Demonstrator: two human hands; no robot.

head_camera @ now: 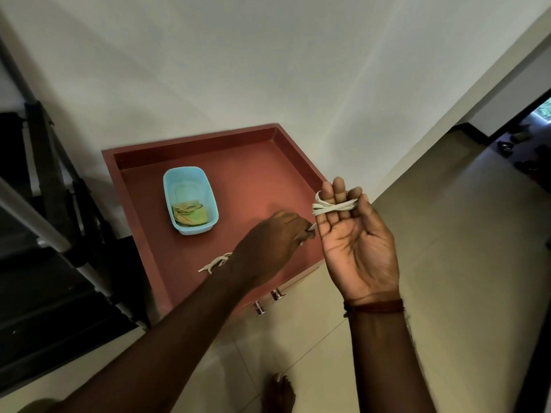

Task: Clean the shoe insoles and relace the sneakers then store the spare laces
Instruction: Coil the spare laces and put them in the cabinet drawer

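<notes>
Fingers [338,192] of the right hand [357,248] stand nearly straight, palm toward the camera, and serve as a spool: the white lace [334,207] runs round them in several flat turns just below the tips. The thumb lies against the outer edge of the coil, probably to stop the turns sliding off, though I cannot tell whether it really presses. The left hand [268,242] reaches across from the other side, its fingers [308,234] closed in a pinch on the free end of the same lace, close beside the right palm. That suits feeding or tucking the tail so the bundle holds its shape.

Both hands hover over an open reddish drawer [253,180], the likely storing place. On its floor, partly behind the left wrist, lies a second lace [214,263], apparently already bundled. Farther back sits a pale blue tub [167,186] with something green and yellowish folded in it [190,216]; what it is I cannot say. Metal handles [277,295] show at the drawer front.

Hidden or unclear: how much free lace remains, since the left hand covers it, and the back of the coil. No sneakers or insoles are in view. A bare foot [278,391] stands on the tiled floor [447,263].
</notes>
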